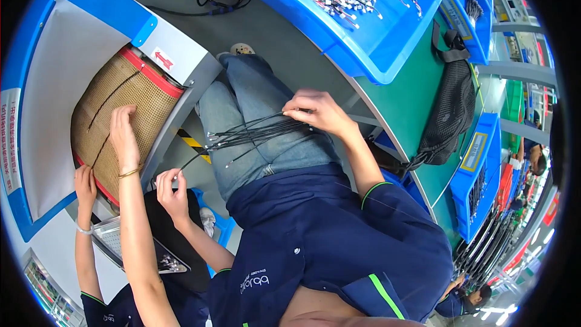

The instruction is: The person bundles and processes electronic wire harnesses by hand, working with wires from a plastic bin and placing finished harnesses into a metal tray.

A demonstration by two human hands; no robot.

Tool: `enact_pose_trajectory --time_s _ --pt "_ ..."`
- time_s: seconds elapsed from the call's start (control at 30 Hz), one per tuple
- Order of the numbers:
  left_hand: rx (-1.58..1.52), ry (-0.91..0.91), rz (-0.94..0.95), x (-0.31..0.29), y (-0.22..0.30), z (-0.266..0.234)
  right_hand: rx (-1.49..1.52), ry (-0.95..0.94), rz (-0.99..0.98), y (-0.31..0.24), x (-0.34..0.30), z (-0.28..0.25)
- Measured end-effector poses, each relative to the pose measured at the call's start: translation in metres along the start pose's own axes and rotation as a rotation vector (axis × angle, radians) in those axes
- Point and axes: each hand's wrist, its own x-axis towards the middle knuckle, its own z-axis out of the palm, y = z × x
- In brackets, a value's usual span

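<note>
Across my lap lies a bundle of thin black cables (257,134) with small pale connectors at the ends. My right hand (318,111) pinches at the bundle's right end, its fingertips pressed together on a cable. To the left, my left hand (173,196) is closed, thumb against index finger, on the end of a single black cable (192,160) that slants down from the bundle. The exact tip inside those fingers is too small to make out.
A co-worker's hands (124,136) reach over a tan mesh conveyor belt (115,97) carrying black cables, inside a blue-and-white machine. A blue tray (387,54) of cables stands on the green bench (396,106) at right, with a black mesh bag (449,112).
</note>
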Motion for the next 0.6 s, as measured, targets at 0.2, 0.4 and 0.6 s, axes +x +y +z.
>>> enact_pose_trajectory --time_s 0.2,0.4,0.6 --pt "-0.014 -0.001 -0.001 -0.003 0.000 -0.011 -0.005 -0.045 0.020 -0.010 0.005 0.006" --pt "-0.005 0.014 -0.017 -0.001 -0.022 -0.028 0.020 -0.070 0.008 -0.031 0.017 0.019" --pt "0.031 0.076 -0.140 0.032 -0.060 -0.090 -0.098 0.027 -0.212 -0.075 0.074 0.065"
